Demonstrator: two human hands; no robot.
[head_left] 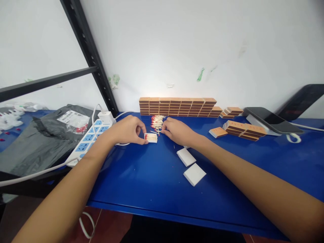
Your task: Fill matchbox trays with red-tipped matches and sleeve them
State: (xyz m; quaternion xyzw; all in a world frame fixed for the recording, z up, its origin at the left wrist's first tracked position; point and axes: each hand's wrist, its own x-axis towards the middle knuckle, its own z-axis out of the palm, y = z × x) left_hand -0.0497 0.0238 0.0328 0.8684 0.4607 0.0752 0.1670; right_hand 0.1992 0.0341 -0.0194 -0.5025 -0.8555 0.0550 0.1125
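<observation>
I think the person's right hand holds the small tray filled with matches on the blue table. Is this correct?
Not quite: the hand is wrong. The head view shows that the left hand holds the small tray filled with matches on the blue table. The right hand is beside it, at the loose pile of matches.

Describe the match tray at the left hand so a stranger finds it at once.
On the blue table, a brown wall of stacked matchboxes stands at the back, with a loose match pile before it. Closer in, the left hand holds the tray. Unlike the two white boxes nearby, it lies open, showing red match heads.
</observation>
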